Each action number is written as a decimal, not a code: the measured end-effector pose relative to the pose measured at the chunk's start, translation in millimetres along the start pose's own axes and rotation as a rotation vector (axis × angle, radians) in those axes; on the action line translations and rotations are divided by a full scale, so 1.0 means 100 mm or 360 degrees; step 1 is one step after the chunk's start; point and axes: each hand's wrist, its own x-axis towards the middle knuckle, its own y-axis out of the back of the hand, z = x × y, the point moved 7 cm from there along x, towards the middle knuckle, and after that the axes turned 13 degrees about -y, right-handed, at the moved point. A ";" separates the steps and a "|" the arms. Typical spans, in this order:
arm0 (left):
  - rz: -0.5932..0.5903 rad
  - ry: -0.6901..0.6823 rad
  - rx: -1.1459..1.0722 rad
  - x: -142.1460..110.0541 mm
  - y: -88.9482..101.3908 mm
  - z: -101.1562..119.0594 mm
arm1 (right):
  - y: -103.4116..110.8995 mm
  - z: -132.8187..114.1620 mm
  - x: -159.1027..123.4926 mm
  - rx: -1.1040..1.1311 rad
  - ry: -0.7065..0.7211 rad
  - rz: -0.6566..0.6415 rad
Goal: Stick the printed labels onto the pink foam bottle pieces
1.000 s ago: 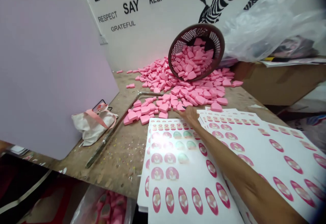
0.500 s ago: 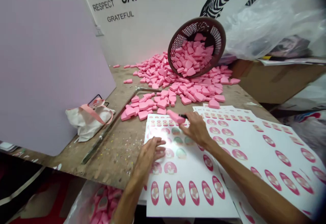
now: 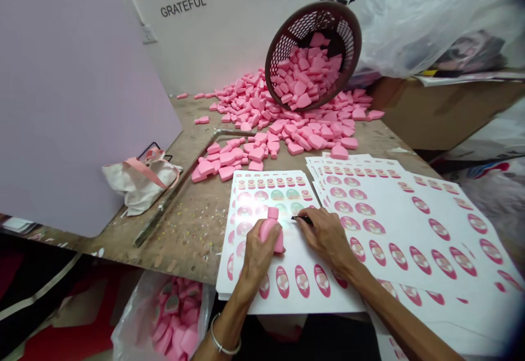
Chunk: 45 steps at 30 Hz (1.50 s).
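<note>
My left hand (image 3: 258,254) is closed around a pink foam piece (image 3: 271,230), holding it over a white sticker sheet (image 3: 287,290) printed with pink oval labels. My right hand (image 3: 324,236) rests on the same sheet just to the right, pinching a small dark tool (image 3: 301,219) whose tip points toward the foam piece. A pile of pink foam pieces (image 3: 262,131) covers the far part of the wooden table (image 3: 192,240). More of them fill a tipped brown basket (image 3: 348,27).
More sticker sheets (image 3: 410,219) fan out to the right. A white cloth bag with a pink strap (image 3: 139,183) and a metal bar (image 3: 164,213) lie at the left. A clear bag of pink pieces (image 3: 164,322) hangs below the table edge. A cardboard box (image 3: 443,115) stands at the back right.
My right hand brought a foam piece back from the pile and passed it to my left hand, which came into view. Both hands now sit nearer on the sheet.
</note>
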 end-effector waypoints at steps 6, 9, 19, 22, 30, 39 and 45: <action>-0.0008 -0.0060 0.0114 -0.02 -0.03 -0.05 | -0.04 -0.04 -0.10 -0.0088 0.0076 0.0087; -0.0023 -0.0083 0.0205 -0.02 -0.03 -0.05 | -0.05 -0.02 -0.10 -0.0044 0.0065 0.0078; -0.0009 -0.0121 0.0236 -0.02 -0.03 -0.07 | -0.06 -0.03 -0.04 0.0080 -0.0092 0.0097; 0.0054 -0.0134 0.0129 -0.02 0.00 -0.09 | 0.07 -0.07 -0.08 0.0309 -0.0135 0.0126; 0.0240 0.0146 -0.0542 -0.12 0.01 -0.10 | 0.24 -0.09 -0.10 0.1137 -0.0697 -0.0288; 0.0153 0.0152 -0.0912 -0.15 -0.11 0.11 | 0.13 -0.36 -0.16 0.1256 -0.0634 -0.0429; 0.0147 0.0156 -0.0877 -0.17 -0.12 0.11 | 0.13 -0.36 -0.18 0.1271 -0.0683 -0.0385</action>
